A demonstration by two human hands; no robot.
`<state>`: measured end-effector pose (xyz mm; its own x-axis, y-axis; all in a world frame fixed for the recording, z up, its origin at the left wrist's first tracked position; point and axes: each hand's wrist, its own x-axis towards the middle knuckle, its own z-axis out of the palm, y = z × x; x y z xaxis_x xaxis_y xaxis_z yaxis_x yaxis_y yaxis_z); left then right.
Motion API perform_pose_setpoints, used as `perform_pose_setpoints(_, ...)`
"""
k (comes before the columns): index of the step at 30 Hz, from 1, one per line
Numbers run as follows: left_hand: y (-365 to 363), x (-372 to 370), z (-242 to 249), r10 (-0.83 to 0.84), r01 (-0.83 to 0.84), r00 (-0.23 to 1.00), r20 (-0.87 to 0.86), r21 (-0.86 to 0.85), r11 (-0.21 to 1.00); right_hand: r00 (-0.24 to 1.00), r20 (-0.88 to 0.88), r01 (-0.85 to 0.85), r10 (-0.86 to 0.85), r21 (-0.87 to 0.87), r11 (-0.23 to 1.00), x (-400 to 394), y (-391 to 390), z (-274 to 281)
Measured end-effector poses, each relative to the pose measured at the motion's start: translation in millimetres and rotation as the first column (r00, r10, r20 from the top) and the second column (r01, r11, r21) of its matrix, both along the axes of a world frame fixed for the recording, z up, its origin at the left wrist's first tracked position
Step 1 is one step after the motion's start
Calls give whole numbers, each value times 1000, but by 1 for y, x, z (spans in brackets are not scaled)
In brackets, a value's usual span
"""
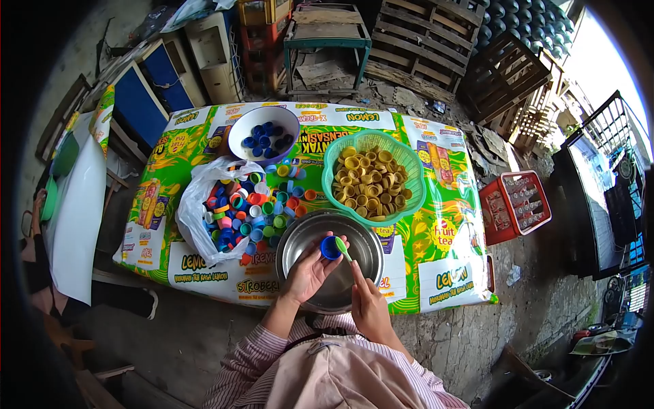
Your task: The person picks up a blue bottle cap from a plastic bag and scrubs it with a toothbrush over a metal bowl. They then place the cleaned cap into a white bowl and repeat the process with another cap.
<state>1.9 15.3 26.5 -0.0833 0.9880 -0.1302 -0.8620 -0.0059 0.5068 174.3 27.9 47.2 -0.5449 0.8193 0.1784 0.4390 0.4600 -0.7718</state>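
Note:
Over the steel bowl point(289, 251), my left hand point(308, 274) holds a blue bottle cap point(330, 248) with its hollow side up. My right hand point(368, 303) grips a slim tool with a light green end point(342, 243), which touches or nearly touches the cap's rim. Left of the bowl, mixed coloured caps point(255, 210) spill from a white plastic bag point(193, 208). A green basket point(328, 163) full of yellow caps point(371, 178) stands behind the steel bowl. Dark blue caps point(264, 142) lie in a white bowl point(238, 127) at the back.
A printed green and white sheet point(443, 273) covers the table. On the right stands a red crate point(497, 215) with packed items. Wooden pallets point(422, 44) and a small metal-framed table point(327, 37) are behind. Part of another person point(37, 211) shows at the far left.

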Motion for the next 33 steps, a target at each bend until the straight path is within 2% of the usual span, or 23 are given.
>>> perform_pose_setpoints(2,-1,-1,0,31,-31,999,11,25,999,990,4,-140,140,-15,990,1,-4,3)
perform_pose_setpoints(5,-1,1,1,46,-44,999,-28,62,997,997,-59,-59,55,-69,996,0,3,-1)
perform_pose_setpoints(6,-1,2,0,40,-34,995,-91,72,997,999,33,-10,14,-100,995,-1,4,4)
perform_pose_setpoints(10,0,4,4,114,-104,986,-119,92,990,991,-35,-130,129,-46,990,-2,-7,-1)
perform_pose_setpoints(13,-2,9,3,91,-78,981,-173,80,994,999,-44,-28,24,-95,995,0,5,0)
perform_pose_setpoints(15,-2,10,3,90,-76,985,-145,99,992,1000,-18,-14,12,-69,998,-2,1,3)
perform_pose_setpoints(18,-1,4,7,85,-71,990,-113,121,990,992,-62,-110,107,-41,993,-1,-3,8)
perform_pose_setpoints(22,-2,7,6,44,-22,986,-158,137,990,997,-76,-33,27,-80,996,-1,0,11)
perform_pose_setpoints(25,-3,4,7,24,-19,999,-32,144,989,988,-59,-144,140,-63,988,1,-7,20)
perform_pose_setpoints(26,-4,2,9,30,-18,995,-94,124,992,988,-60,-144,141,-64,987,4,-5,25)
perform_pose_setpoints(28,-5,2,9,16,0,994,-106,149,989,995,71,-75,77,-30,997,10,-1,34)
perform_pose_setpoints(33,-3,3,13,34,-16,996,-86,195,981,1000,-13,2,-1,85,996,10,-5,39)
